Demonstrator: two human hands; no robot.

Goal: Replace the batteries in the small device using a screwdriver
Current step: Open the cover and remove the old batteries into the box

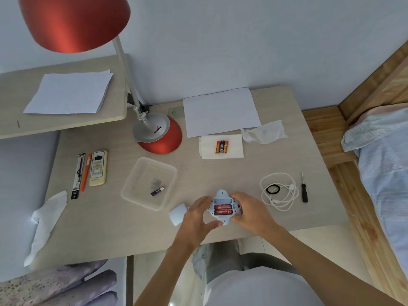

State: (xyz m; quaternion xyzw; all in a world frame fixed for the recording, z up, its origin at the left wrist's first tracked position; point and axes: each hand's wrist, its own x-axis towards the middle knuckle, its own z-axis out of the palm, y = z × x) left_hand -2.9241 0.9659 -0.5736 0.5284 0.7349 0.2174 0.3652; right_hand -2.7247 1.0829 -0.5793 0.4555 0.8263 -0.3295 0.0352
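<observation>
A small white device (222, 195) lies face down near the table's front edge, its battery bay uncovered with two red batteries (223, 209) side by side inside. My left hand (196, 214) grips its left side and lower corner. My right hand (249, 207) grips its right side. A white battery cover (177, 214) lies just left of my left hand. Three spare batteries (222, 146) rest on a folded tissue (234, 149) farther back. A black screwdriver (304, 188) lies untouched at the right.
A clear plastic tray (132, 184) holding a purple battery (157, 191) sits left of the device. A coiled white cable (279, 191) with a black ring lies to the right. A red lamp base (161, 134), remote (98, 167), pens, paper sheets and crumpled tissues stand around.
</observation>
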